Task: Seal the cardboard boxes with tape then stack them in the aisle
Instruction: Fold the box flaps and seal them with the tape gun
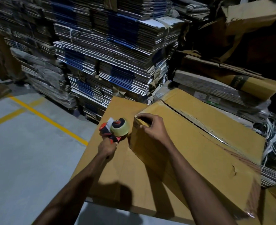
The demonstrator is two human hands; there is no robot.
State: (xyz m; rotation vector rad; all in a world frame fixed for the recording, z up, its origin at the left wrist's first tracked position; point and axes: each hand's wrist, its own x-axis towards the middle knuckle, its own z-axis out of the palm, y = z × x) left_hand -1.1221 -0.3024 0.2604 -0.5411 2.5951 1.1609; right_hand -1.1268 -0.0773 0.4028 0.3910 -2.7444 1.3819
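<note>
Head view: the left hand (107, 147) is wrapped round the handle of a red-and-black tape dispenser (113, 130), its roll of clear tape (119, 129) upright just beside the near-left corner of the upper box. The right hand (152, 126) sits on that corner, fingers curled over the top edge and thumb pinching the side face. That upper cardboard box (199, 138) lies on a wider, flatter cardboard box (111, 168) below it, and its centre seam (191, 118) runs away from the hands with a glossy strip showing along part of it. Left of the boxes stretches grey floor (20, 151) marked with yellow lines (49, 120). Behind, tall stacks of flattened cartons (109, 51) fill the background.
</note>
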